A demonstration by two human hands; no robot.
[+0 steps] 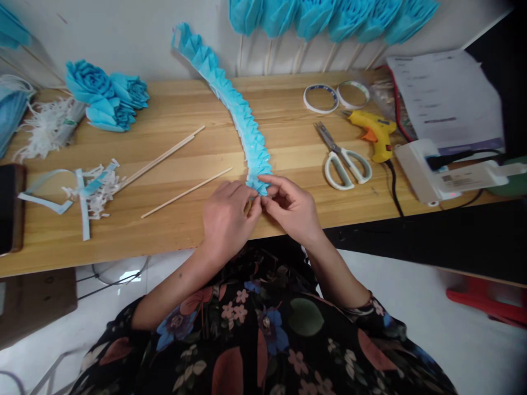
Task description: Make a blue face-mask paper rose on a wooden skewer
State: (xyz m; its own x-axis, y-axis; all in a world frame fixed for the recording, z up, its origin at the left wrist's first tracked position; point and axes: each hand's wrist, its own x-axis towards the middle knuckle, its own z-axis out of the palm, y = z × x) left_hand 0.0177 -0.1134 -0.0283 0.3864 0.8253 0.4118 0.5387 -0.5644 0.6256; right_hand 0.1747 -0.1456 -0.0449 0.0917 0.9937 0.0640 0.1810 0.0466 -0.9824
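A long strip of folded, ruffled blue material (242,112) curves over the wooden table, its far end leaning up against the wall. Its near end sits between my two hands. My left hand (228,211) pinches that end from the left, thumb against fingers. From the right, my right hand (290,206) grips the same end, with the index finger lying along its edge. My fingertips almost meet and cover the very tip of the strip. To the left of my left hand lies a thin wooden stick (187,192).
Scissors (343,159), a yellow glue gun (376,131), tape rolls (321,99) and a white power strip (428,173) lie on the right. Blue flowers (107,96), white scraps (101,189), more sticks (160,159) and a phone (11,208) are on the left. Stemmed blue flowers (315,19) line the wall.
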